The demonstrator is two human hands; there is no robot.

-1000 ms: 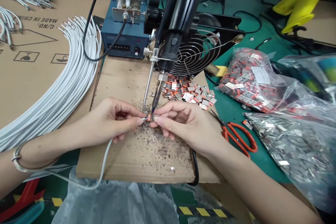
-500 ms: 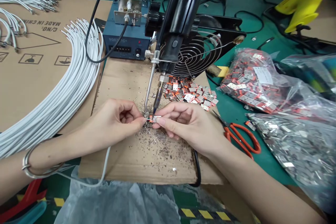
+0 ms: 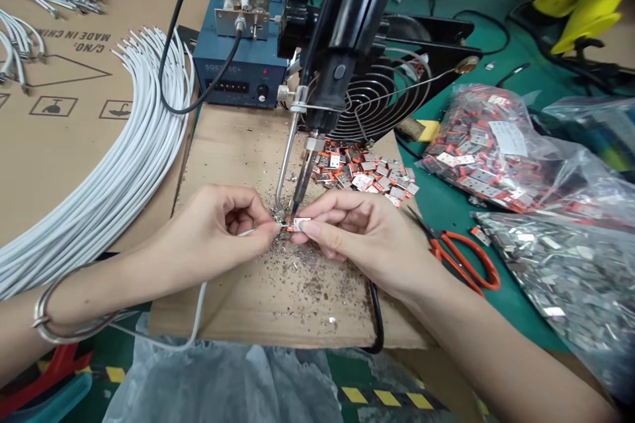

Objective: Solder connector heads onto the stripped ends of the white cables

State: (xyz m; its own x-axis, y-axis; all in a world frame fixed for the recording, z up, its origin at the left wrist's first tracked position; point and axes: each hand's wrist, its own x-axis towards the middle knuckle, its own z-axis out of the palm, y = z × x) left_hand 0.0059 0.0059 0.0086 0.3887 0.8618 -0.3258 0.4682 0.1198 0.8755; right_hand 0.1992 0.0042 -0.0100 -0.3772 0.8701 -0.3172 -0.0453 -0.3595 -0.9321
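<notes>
Pinched between the thumb and forefinger of my left hand [image 3: 233, 221] is the end of a white cable [image 3: 199, 314], which loops down below my wrist. My right hand [image 3: 347, 225] grips a small USB connector [image 3: 301, 224], silver with an orange-red end, by its metal shell. The cable's thin wires meet the connector's orange end under the tip of a soldering iron [image 3: 300, 195], which is clamped in a stand. A bent metal solder feed tube [image 3: 284, 175] ends just beside that tip. Whether the wires are joined is too small to tell.
Loose USB connectors [image 3: 364, 175] are heaped behind my right hand, before a black fan [image 3: 381, 99]. Orange-handled scissors [image 3: 464, 258] and bags of metal parts [image 3: 560, 277] lie right. A blue soldering unit [image 3: 238, 69] stands behind; a white cable bundle [image 3: 124, 178] lies left.
The view has shifted slightly. Both hands keep their holds at the iron tip, with the cable end and connector still meeting there.
</notes>
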